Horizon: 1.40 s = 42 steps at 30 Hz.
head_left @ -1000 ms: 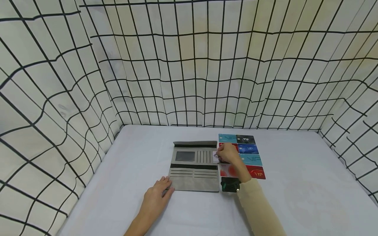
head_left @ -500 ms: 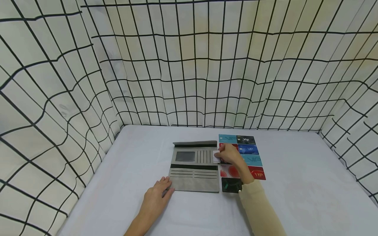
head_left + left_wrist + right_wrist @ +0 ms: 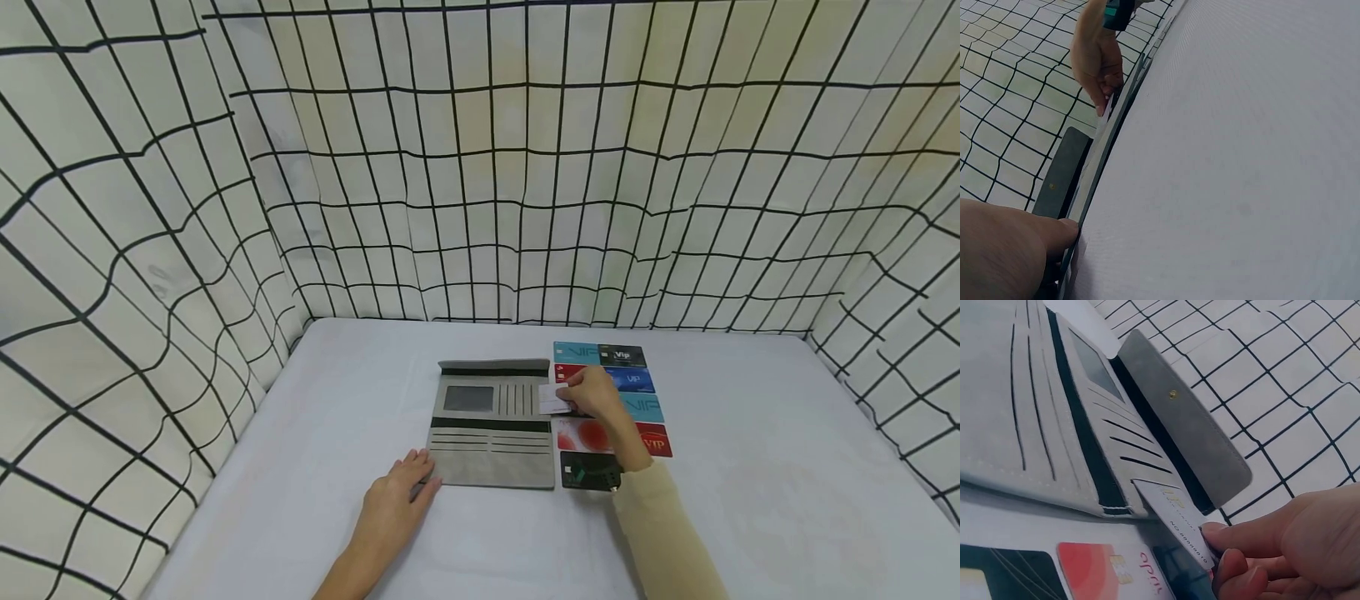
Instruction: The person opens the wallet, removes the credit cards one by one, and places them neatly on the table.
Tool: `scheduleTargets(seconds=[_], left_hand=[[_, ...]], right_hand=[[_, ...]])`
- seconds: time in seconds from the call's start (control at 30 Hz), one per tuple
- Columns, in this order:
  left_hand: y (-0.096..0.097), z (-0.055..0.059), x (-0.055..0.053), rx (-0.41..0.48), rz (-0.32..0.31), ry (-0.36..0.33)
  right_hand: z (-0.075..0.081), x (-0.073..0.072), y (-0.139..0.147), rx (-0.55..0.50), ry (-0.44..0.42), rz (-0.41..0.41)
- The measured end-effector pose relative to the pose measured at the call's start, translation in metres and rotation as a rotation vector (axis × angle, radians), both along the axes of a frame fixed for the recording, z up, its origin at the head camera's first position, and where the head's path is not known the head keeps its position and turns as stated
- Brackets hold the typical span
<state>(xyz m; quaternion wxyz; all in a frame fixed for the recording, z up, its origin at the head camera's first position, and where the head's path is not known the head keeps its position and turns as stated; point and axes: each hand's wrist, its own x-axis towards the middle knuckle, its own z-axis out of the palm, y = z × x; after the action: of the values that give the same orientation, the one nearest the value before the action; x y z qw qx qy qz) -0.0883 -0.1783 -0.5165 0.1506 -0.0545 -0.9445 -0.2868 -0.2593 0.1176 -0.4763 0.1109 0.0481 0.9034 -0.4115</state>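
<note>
A grey wallet (image 3: pixel 491 468) lies unfolded on the white table, showing card slots and a dark clear window (image 3: pixel 469 398). My right hand (image 3: pixel 594 393) pinches a white card (image 3: pixel 552 400) at the wallet's right edge. The right wrist view has the card (image 3: pixel 1175 519) tilted, its far end at the end slot of the upper panel and its near end between thumb and fingers. My left hand (image 3: pixel 393 507) rests at the lower left corner, fingers extended; in the left wrist view its thumb (image 3: pixel 1063 234) touches the wallet's edge.
Several cards lie in two columns right of the wallet, among them a blue VIP card (image 3: pixel 632 380), a red one (image 3: pixel 654 438) and a dark green one (image 3: pixel 588 472). The wallet's flap (image 3: pixel 1191 425) stands up. A black grid net (image 3: pixel 487 175) encloses the table.
My right hand has drawn slightly to the right with the white card, and more of the card shows beyond the wallet's edge. The left hand stays put.
</note>
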Motion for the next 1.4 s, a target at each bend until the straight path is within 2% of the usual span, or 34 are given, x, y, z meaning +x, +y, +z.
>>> scheduleTargets(seconds=[0.3, 0.7, 1.03, 1.2, 1.4], left_hand=[[-0.001, -0.001, -0.001, 0.005, 0.0, -0.014], [0.0, 0.001, -0.001, 0.006, 0.007, -0.045], [0.001, 0.001, -0.001, 0.008, -0.01, -0.038], [0.002, 0.001, -0.002, 0.01, -0.016, -0.023], [0.001, 0.001, -0.001, 0.006, -0.013, -0.016]], right_hand=[[0.006, 0.004, 0.014, 0.0, -0.001, -0.061], [0.007, 0.006, 0.028, -0.022, -0.004, -0.035], [0.009, 0.009, 0.037, -0.05, 0.052, -0.004], [0.012, 0.012, 0.044, -0.062, 0.067, -0.018], [0.016, 0.018, 0.056, -0.086, 0.046, -0.049]])
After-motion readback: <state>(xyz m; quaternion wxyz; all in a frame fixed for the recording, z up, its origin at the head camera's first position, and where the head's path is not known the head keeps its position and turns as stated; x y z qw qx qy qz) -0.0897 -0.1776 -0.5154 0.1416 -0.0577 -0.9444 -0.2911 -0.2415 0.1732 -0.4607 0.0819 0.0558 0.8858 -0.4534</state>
